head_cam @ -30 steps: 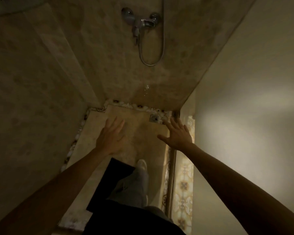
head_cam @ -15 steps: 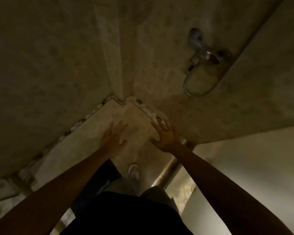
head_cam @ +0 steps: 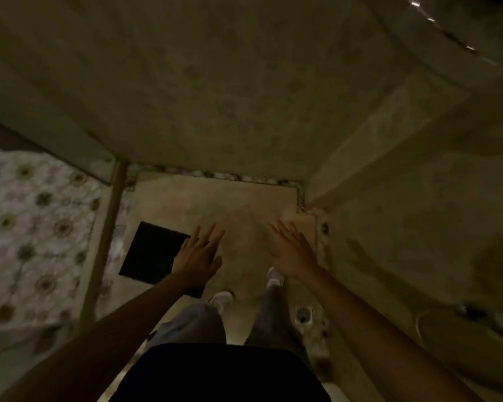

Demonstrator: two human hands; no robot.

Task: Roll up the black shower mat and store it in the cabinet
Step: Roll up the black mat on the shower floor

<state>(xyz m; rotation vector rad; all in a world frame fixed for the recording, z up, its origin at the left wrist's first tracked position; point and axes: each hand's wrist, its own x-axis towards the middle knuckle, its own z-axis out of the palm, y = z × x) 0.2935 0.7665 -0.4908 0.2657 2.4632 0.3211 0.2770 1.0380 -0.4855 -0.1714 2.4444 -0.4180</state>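
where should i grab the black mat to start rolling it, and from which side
Take the black shower mat by its near short edge, with the left hand already above its right side and the right hand brought across. It lies flat on the shower floor, tilted, so pinch the corners, lift the edge, and probably roll away from the feet.
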